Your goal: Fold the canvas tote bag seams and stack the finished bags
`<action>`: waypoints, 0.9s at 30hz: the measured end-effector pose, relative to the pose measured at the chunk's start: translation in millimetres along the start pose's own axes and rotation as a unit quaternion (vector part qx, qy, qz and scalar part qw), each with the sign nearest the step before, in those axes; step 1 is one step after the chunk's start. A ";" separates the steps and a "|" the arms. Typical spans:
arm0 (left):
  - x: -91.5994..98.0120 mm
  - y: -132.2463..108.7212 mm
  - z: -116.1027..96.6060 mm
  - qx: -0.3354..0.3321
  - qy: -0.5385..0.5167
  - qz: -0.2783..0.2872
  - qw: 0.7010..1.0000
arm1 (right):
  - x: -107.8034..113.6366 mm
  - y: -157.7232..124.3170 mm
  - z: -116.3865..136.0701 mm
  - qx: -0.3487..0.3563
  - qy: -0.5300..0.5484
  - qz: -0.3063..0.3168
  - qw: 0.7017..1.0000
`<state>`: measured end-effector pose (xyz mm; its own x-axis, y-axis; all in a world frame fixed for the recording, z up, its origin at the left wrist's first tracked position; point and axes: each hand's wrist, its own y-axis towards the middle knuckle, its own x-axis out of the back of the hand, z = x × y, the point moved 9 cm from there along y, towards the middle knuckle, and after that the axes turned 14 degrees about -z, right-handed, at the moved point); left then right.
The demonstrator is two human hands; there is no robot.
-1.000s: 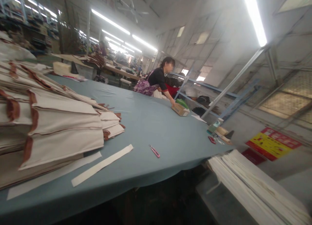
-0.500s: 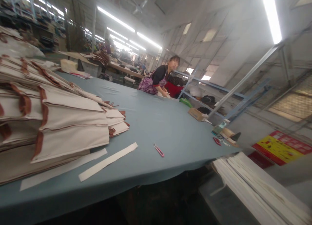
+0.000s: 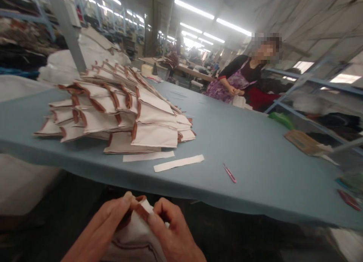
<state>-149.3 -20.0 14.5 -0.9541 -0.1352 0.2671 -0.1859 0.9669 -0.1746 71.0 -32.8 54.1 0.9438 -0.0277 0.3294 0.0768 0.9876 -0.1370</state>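
At the bottom of the head view I hold a cream cloth bag (image 3: 136, 231) with brown trim, just below the table's front edge. My left hand (image 3: 109, 216) is closed on the bag's brown-bound edge. My right hand (image 3: 172, 224) pinches the same edge a little to the right, thumb on top. The bag's lower part runs out of the picture. On the blue-covered table (image 3: 227, 141) ahead lies a heap of similar cream bags (image 3: 113, 114) with brown edging. Two pale strips (image 3: 178, 162) lie in front of the heap, and pink thread snips (image 3: 229, 173) lie to their right.
Across the table stands a co-worker (image 3: 241, 72) with cream cloth in hand. Along the right side are a cardboard box (image 3: 306, 142), a green object (image 3: 280, 120) and a blue metal rack (image 3: 312, 122). White sacks (image 3: 65, 65) sit behind the table at left.
My view has swung left and my two hands have come into view with a bag between them. The co-worker has become more upright.
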 end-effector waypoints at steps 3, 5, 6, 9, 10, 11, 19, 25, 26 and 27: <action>-4.8 -1.7 -9.9 0.027 -0.034 0.021 0.999 | 8.3 -0.3 6.2 0.038 -0.019 0.017 0.999; -7.0 -7.6 -20.3 0.016 -0.042 0.018 0.999 | 8.8 -3.2 6.1 0.053 -0.049 0.022 0.997; -7.2 -11.4 -27.2 0.001 -0.036 0.014 0.999 | 8.3 -4.5 6.5 0.061 -0.065 0.020 0.996; -12.2 -25.0 -52.9 -0.069 0.011 0.042 0.997 | 1.1 -8.7 17.7 0.129 -0.110 0.017 0.985; -15.4 -29.5 -60.1 -0.090 0.029 0.064 0.993 | -2.7 -11.2 24.8 0.170 -0.122 0.015 0.978; -15.9 -32.6 -65.4 -0.104 0.038 0.074 0.991 | -6.9 -14.6 32.0 0.214 -0.131 0.014 0.968; 9.9 -39.5 -46.3 -0.074 -0.007 0.086 0.994 | -15.2 -11.8 25.4 0.151 -0.109 0.024 0.982; 34.4 -37.5 -17.4 -0.060 0.047 0.035 0.996 | 42.6 49.6 26.5 0.144 -0.173 -0.090 0.970; 36.4 -37.7 -11.7 -0.071 0.061 0.024 0.995 | 59.1 64.9 24.6 0.144 -0.202 -0.127 0.960; 35.5 -38.7 -6.3 -0.090 0.079 0.022 0.993 | 75.2 80.1 21.9 0.142 -0.225 -0.158 0.951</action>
<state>-174.5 -60.9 36.6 -0.9091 -0.0701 0.4106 -0.0861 0.9961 -0.0206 141.1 47.6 88.3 0.6503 -0.3237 0.6873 0.1828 0.9448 0.2719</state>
